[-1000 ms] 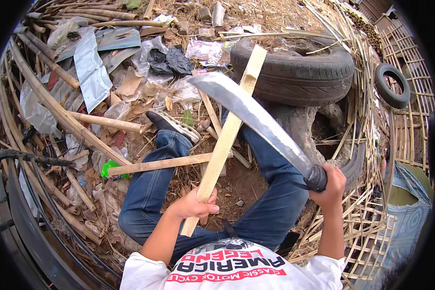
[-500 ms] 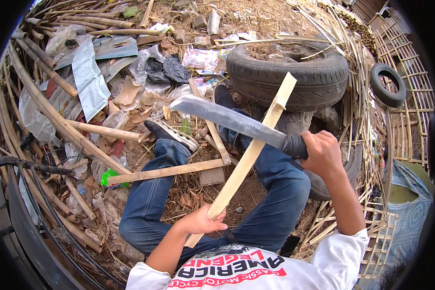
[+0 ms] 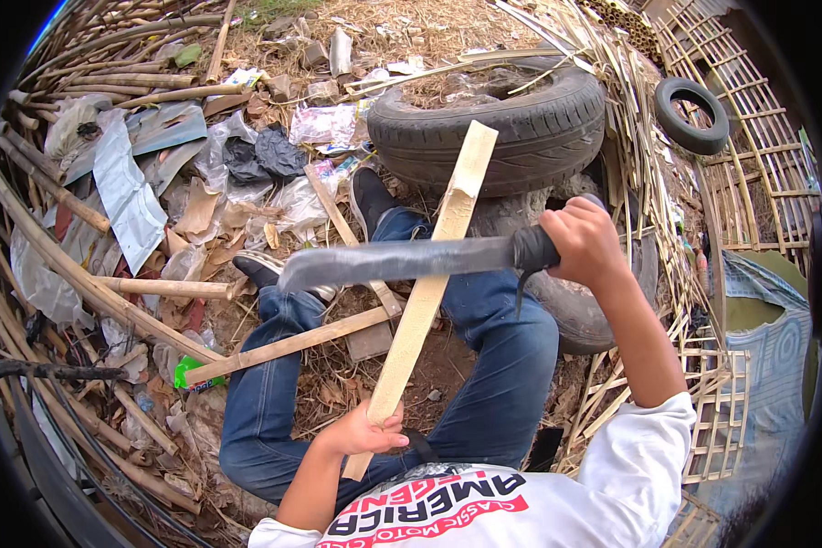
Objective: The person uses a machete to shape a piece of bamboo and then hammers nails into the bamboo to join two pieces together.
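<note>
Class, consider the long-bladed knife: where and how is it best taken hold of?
Probably by its dark-wrapped handle, from the person's right: the long-bladed knife points left, its blade bare metal, leaving the wrapped end as the safer grip. The right hand has its fingers curled around that end.

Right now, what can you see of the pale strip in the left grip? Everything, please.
The pale strip is long, flat and yellowish, and looks like split bamboo or wood, with a step-like ridge toward its far end. The left grip is closed around it near the bottom, leaving a short stub below. It slants up and to the right, its far end overlapping the large tyre in view. A broad blade crosses in front; whether blade or tyre touches it cannot be told.
</note>
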`<state>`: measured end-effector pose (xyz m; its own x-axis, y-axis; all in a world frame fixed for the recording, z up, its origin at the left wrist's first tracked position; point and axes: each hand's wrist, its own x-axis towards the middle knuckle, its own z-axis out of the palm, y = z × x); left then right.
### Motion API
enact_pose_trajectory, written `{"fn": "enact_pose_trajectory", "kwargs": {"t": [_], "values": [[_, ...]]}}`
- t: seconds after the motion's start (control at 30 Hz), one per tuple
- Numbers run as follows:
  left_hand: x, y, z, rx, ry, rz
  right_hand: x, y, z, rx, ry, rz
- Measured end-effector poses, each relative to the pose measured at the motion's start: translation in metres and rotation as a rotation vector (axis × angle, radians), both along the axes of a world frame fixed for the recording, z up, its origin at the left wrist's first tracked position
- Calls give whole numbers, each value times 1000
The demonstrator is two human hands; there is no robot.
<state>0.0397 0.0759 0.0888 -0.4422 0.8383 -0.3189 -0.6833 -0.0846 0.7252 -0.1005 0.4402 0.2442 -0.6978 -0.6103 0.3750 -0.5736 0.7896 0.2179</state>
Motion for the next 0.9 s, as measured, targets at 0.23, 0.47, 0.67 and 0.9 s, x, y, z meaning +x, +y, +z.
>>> {"fn": "enact_pose_trajectory", "kwargs": {"t": [0.23, 0.47, 0.67, 0.9], "values": [[1, -7, 1, 183, -102, -38, 15, -15, 4, -43, 26, 20], [-16, 11, 10, 119, -126, 44, -1, 17, 8, -67, 75, -254], [-10, 3, 10, 115, -66, -13, 8, 21, 6, -27, 100, -279], [-23, -14, 50, 167, -84, 37, 17, 19, -22, -119, 81, -434]]}}
